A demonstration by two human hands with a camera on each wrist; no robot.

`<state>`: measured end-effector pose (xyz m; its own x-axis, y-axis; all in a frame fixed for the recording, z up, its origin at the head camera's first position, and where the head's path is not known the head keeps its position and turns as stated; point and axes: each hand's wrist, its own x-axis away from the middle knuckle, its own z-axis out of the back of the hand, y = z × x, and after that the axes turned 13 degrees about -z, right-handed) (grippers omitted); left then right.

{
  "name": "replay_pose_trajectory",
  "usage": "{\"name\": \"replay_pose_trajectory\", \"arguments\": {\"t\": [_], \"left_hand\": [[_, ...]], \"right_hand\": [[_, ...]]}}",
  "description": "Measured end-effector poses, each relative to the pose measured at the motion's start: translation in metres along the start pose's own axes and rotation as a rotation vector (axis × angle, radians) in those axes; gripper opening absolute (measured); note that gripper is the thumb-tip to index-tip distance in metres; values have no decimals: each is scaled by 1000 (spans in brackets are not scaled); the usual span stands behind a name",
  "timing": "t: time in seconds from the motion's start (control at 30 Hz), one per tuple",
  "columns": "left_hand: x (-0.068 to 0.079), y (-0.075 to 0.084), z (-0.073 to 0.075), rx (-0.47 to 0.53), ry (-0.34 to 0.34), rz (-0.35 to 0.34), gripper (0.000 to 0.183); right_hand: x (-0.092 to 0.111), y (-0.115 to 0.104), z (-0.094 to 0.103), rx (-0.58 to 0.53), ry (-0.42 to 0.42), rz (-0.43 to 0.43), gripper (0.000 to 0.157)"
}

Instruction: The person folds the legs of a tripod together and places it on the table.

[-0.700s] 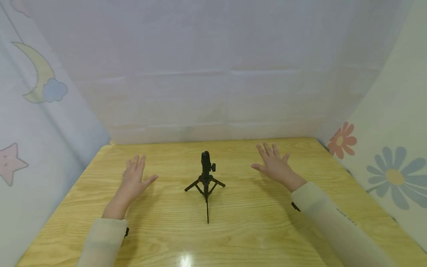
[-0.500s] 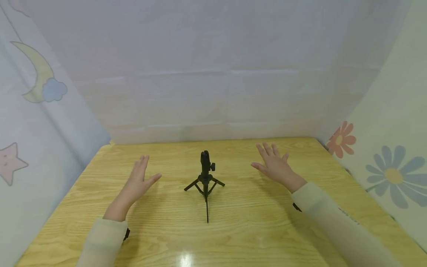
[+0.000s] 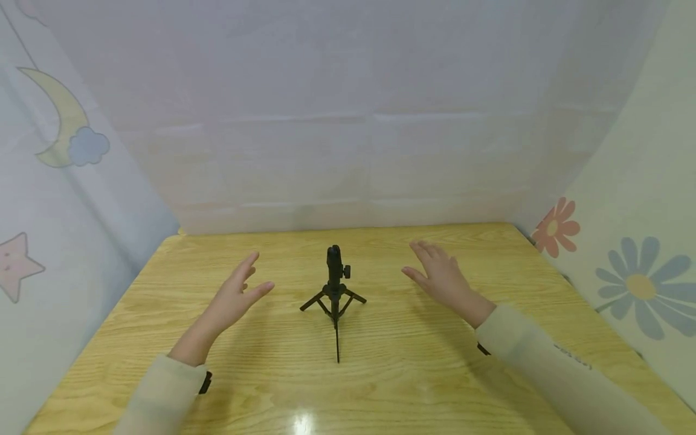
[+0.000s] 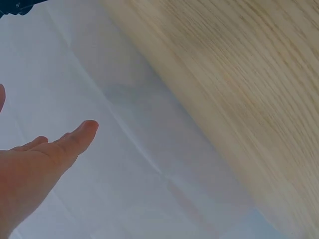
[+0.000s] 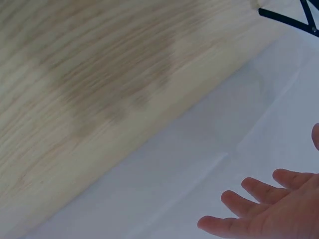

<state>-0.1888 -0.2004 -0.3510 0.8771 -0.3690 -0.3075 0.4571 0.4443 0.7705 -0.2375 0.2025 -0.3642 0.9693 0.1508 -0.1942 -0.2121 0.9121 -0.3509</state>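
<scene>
A small black tripod (image 3: 335, 275) stands upright on the wooden table, its legs spread and a knob on its right side. To its left, my left hand (image 3: 231, 302) hovers with thumb apart from the fingers, holding nothing. On the other side my right hand (image 3: 446, 281) is held above the table, palm down, fingers extended toward the far edge. Neither hand touches the tripod. Part of a tripod leg (image 5: 286, 19) shows at the top corner of the right wrist view, where the fingers of my right hand (image 5: 279, 206) are spread.
The wooden table (image 3: 391, 374) ends at a pale cloth backdrop (image 3: 348, 151) behind it. Printed cloth sides rise at left, with a moon (image 3: 67, 115) and star, and at right, with flowers (image 3: 641, 287).
My left hand has turned thumb-up and shifted right, toward the tripod. The right hand's fingers have drawn closer together and tilted slightly left. The tripod has stayed in place.
</scene>
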Motion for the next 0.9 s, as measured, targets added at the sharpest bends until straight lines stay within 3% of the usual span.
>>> {"name": "replay_pose_trajectory", "arguments": {"t": [0.27,0.47,0.9], "left_hand": [[-2,12,-3,68,-1,-31,72],[-5,20,-3,165,11,-11,69],[-14,35,-14,212,37,4,62]], "right_hand": [[7,-12,-2,-101,-12,19,54],[11,-21,-1,-178,-30,23,52],[12,-35,-8,-445,-210,40,50]]}}
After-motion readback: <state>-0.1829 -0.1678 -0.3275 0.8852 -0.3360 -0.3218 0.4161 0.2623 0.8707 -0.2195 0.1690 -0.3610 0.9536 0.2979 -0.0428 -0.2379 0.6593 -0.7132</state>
